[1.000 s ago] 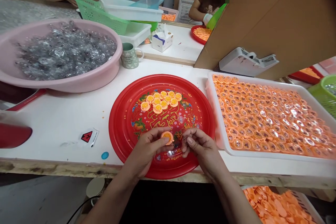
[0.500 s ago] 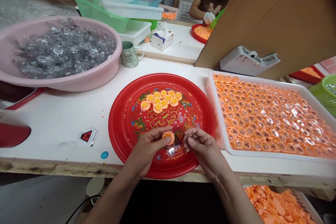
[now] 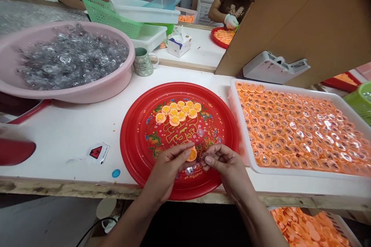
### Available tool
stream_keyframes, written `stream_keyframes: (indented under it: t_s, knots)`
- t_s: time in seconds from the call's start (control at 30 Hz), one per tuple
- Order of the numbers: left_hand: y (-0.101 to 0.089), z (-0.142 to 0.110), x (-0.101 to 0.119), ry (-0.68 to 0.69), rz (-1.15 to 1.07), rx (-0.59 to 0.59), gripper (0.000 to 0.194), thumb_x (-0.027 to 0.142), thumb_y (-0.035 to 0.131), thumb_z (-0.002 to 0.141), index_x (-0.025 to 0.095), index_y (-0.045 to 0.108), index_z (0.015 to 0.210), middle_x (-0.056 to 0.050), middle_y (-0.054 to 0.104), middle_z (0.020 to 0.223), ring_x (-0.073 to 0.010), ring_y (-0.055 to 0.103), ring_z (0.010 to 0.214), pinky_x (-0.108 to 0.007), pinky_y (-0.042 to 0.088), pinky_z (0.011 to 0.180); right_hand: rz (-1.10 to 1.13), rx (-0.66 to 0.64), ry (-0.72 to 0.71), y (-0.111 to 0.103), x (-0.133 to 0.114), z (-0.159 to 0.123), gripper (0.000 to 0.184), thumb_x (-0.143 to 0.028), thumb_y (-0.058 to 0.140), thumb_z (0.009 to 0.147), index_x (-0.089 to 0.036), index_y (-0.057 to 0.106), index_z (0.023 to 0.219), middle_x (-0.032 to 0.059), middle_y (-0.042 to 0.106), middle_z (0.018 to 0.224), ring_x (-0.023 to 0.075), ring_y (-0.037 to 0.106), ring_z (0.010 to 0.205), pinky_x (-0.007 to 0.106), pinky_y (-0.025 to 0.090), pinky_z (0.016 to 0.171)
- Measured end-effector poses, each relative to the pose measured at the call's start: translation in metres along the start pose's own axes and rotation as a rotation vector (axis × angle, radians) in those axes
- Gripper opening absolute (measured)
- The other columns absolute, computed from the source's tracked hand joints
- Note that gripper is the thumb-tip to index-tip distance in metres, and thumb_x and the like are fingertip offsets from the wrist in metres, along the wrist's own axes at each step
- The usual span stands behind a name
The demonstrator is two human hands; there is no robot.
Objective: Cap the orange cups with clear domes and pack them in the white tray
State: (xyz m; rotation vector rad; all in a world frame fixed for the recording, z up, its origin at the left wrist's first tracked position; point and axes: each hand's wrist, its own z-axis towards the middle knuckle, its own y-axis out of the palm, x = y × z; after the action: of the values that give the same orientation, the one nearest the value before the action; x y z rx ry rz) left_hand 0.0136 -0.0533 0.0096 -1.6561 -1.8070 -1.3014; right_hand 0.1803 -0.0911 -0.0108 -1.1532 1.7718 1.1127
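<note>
Over the near part of a red round tray [image 3: 131, 135], my left hand [image 3: 171, 164] pinches a small round orange plastic piece [image 3: 191, 154] with a yellow centre. Close beside it, my right hand [image 3: 222, 158] is closed, thumb against fingers, on a small clear plastic piece [image 3: 203, 158]. The two pieces are near each other; whether they touch I cannot tell. Several more orange pieces [image 3: 174, 112] lie grouped toward the far side of the tray. Another shiny clear piece [image 3: 189, 170] lies on the tray below my hands.
To the left, a pink basin [image 3: 127, 73] holds many clear plastic pieces, with a green mug [image 3: 143, 61] beside it. A white tray [image 3: 290, 173] at right is filled with orange pieces. A cardboard sheet [image 3: 290, 19] stands behind. Across the table, a gloved hand [image 3: 231, 21] works.
Both hands stay over the tray. The orange piece in my left hand has shifted slightly right and its yellow face shows more fully. My right hand has barely moved.
</note>
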Motion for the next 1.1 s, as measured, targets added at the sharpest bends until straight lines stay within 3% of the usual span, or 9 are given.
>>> stream_keyframes:
  t_s: [0.17,0.3,0.47,0.57,0.8,1.0,1.1]
  knots:
    - [0.012,-0.004,-0.006,0.036,0.070,-0.057,0.034,0.039,0.069,0.082,0.018,0.073,0.109,-0.009,0.072,0.115,-0.0281,0.063,0.111,-0.039,0.052,0.097,-0.086,0.046,-0.069,0.009,0.001,-0.002,0.023,-0.033,0.083,0.067,-0.019,0.067,0.077,-0.0008,0.066,0.064,0.0134,0.061,0.058,0.026,0.051,0.060]
    - [0.019,-0.009,-0.007,0.138,0.255,-0.060,0.033,0.028,0.072,0.079,0.021,0.072,0.111,-0.007,0.073,0.112,-0.0266,0.065,0.109,-0.036,0.051,0.097,-0.278,0.143,-0.210,0.012,-0.001,-0.007,0.014,-0.027,0.077,0.073,-0.021,0.066,0.079,0.0007,0.066,0.074,0.0158,0.063,0.069,0.027,0.052,0.064]
    - [0.012,-0.012,-0.014,0.314,0.313,0.002,0.022,0.022,0.070,0.080,0.026,0.076,0.101,-0.003,0.073,0.111,-0.0246,0.066,0.106,-0.034,0.052,0.096,-0.405,0.160,-0.311,0.012,-0.002,-0.018,0.008,-0.023,0.072,0.080,-0.021,0.064,0.079,0.0001,0.066,0.071,0.0152,0.063,0.065,0.026,0.052,0.061]
    - [0.007,-0.012,-0.018,0.380,0.297,-0.030,0.019,0.022,0.069,0.081,0.029,0.077,0.096,-0.002,0.073,0.111,-0.0236,0.065,0.108,-0.033,0.053,0.096,-0.473,0.151,-0.410,0.016,-0.005,-0.024,0.007,-0.020,0.068,0.083,-0.022,0.064,0.078,0.0000,0.067,0.072,0.0146,0.064,0.064,0.025,0.052,0.061]
    - [0.007,-0.014,-0.019,0.334,0.207,-0.068,0.015,0.028,0.073,0.080,0.030,0.076,0.094,-0.002,0.073,0.107,-0.0230,0.067,0.101,-0.032,0.055,0.090,-0.656,0.204,-0.667,0.024,-0.020,-0.033,0.013,-0.010,0.064,0.084,-0.023,0.065,0.082,-0.0015,0.066,0.071,0.0129,0.063,0.062,0.023,0.050,0.058]
    - [0.012,-0.015,-0.019,0.367,0.231,0.030,0.028,0.028,0.073,0.079,0.031,0.071,0.107,-0.001,0.072,0.108,-0.0208,0.066,0.101,-0.028,0.054,0.088,-0.810,0.174,-0.758,0.019,-0.020,-0.035,0.017,-0.007,0.060,0.085,-0.024,0.062,0.086,0.0005,0.069,0.077,0.0157,0.065,0.069,0.025,0.051,0.063]
    - [0.010,-0.013,-0.017,0.339,0.235,-0.031,0.030,0.026,0.074,0.079,0.031,0.070,0.108,-0.001,0.071,0.108,-0.0202,0.066,0.101,-0.026,0.054,0.087,-0.852,0.127,-0.787,0.015,-0.018,-0.034,0.019,-0.006,0.059,0.086,-0.024,0.061,0.090,0.0018,0.069,0.082,0.0168,0.066,0.074,0.026,0.052,0.066]
